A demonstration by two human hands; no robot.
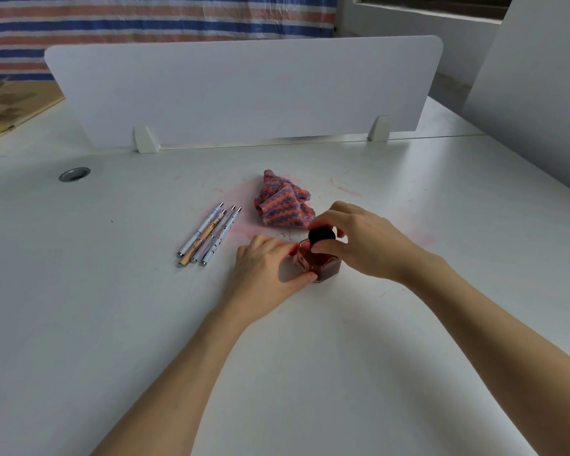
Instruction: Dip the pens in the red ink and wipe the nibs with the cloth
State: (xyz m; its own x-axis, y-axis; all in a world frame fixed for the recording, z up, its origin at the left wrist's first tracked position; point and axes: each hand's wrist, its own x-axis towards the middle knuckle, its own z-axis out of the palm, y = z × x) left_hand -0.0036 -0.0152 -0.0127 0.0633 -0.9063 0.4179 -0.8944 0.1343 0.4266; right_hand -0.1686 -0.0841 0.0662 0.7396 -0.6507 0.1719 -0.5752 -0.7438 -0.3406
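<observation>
Desk: my white desk (112, 291) carries faint pink smears and a few red scratch marks around the middle, where everything lies.

Grommet: a round metal cable hole (74, 174) sits far off to the left, well apart from the work.

Pens: four pens (209, 235) lie side by side on the desk, left of my hands, slanting from near-left to far-right. Three have pale, whitish barrels with small markings; one is tan. All show silver ends. I am not touching them.

Left hand: my left hand (266, 269) rests on the desk against the left side of the ink bottle (320, 263), thumb and fingers curled round its glass wall to steady it. The fingertips look stained red.

Ink bottle: a small, squat glass bottle with flat, angled sides, standing upright between my two hands, just in front of the cloth. The red ink inside looks dark, and it fills most of the body.

Cap: a round black cap (322, 235) sits on the bottle's neck.

Cloth: a crumpled cloth (283, 204) with orange and grey-blue wavy stripes lies just behind the bottle, on a pink stain.

Right hand: my right hand (356, 240) comes over from the right, thumb and fingers pinched closed on the black cap from above.

Divider: a white screen (244, 90) stands upright along the far edge.
</observation>
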